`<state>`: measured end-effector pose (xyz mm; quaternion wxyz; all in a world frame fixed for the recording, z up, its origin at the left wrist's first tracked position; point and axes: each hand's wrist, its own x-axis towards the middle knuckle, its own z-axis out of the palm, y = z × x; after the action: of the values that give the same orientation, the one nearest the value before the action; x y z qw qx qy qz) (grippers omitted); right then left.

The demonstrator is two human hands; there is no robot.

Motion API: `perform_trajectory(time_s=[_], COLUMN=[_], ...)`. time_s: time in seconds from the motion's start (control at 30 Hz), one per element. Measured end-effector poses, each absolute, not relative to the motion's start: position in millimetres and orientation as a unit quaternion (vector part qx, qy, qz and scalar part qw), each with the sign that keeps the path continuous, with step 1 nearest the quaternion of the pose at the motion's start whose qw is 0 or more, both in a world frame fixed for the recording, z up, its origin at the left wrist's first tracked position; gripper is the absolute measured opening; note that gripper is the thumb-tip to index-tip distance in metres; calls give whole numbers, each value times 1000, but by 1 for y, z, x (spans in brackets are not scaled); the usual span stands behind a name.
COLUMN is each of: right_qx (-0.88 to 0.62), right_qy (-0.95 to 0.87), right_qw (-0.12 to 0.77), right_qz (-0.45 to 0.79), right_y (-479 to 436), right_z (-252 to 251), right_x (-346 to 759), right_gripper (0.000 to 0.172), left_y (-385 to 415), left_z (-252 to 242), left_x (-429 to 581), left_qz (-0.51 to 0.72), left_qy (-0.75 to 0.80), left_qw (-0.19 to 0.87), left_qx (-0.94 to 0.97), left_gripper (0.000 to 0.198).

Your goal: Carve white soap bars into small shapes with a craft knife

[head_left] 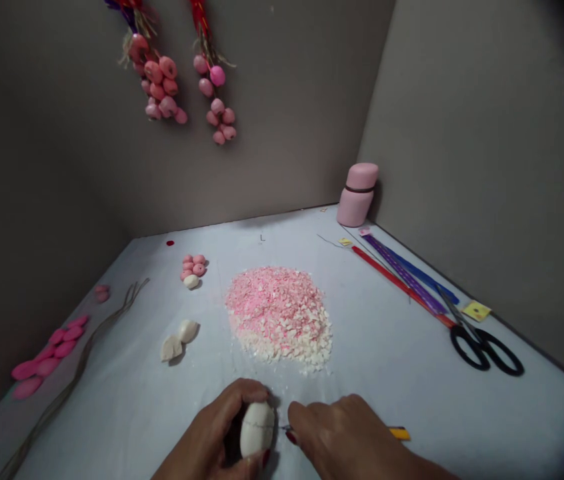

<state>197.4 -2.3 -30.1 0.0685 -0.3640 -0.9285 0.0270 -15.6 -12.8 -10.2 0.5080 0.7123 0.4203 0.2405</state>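
At the near edge of the table, my left hand (227, 433) is closed around a smooth white egg-shaped piece (258, 430), which looks like soap. A thin scored line crosses its middle. My right hand (345, 433) grips a slim cutter knife (399, 433); its yellow end shows behind the hand and its dark tip points at the white piece. Most of the tool is hidden by my fingers. Beyond both hands lies a heap of pink and white shavings (279, 313). Left of it are two small white pieces (172, 347), one rounded and one cut.
Black-handled scissors (487, 350) and red, purple (402, 272) and blue strips lie right. A pink flask (358, 195) stands in the back corner. Pink ovals (55, 350), twine (79, 367) and a pink bead cluster (193, 265) lie left. Bead strings (159, 80) hang on the wall.
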Motion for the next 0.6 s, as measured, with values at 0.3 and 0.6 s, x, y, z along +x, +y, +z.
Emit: perform_trajectory(time_s=[0.3, 0.6], right_qx=[-364, -373], right_qy=[-930, -925], right_qw=[42, 41], right_qz=[40, 61], right_y=[-1, -2], right_z=[-27, -24], right_x=[196, 196], right_gripper=[20, 20], left_y=[-13, -13], left_z=[-10, -9], left_x=[-15, -13], left_qz=[254, 262], left_qy=[409, 427], left_qw=[515, 508], left_qx=[709, 701], left_gripper=[31, 30])
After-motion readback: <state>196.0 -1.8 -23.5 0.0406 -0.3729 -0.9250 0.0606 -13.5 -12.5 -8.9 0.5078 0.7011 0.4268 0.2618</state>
